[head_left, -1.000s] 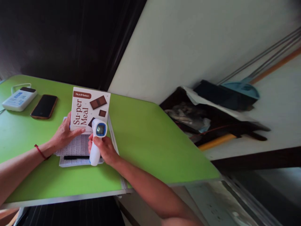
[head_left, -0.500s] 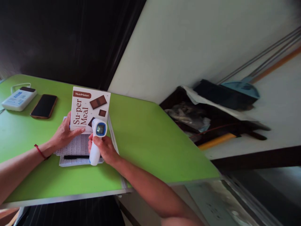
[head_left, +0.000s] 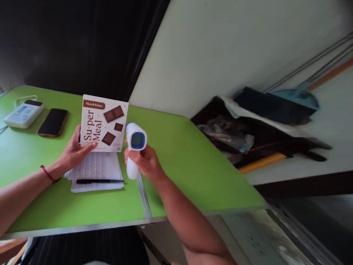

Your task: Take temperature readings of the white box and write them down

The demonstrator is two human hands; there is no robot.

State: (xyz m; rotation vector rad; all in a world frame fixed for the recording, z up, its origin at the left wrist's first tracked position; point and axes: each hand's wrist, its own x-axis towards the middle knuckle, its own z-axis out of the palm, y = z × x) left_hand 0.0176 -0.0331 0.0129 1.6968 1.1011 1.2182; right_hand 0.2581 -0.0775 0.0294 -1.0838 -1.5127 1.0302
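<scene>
While the left hand grips a white NutriMotion "Su-per Meal" box by its lower left corner, thumb across the printed front, the right hand is curled around the handle of a white-and-blue handheld device just beside the carton's right edge. The box, its front tilted toward the camera, stands at the far edge of handwritten sheets on a green table; what it contains cannot be seen, and whether its base touches the paper cannot be told. Beyond the table's right side, a dark receptacle holds crumpled grayish material, too blurred to identify. The left fingers are mostly hidden behind the box, the device's front faces away, and any reading on its small screen is illegible. A black pen lies across the sheets, their writing unreadable; at far left, near a phone, a white unit trails a cable cut off by the frame
</scene>
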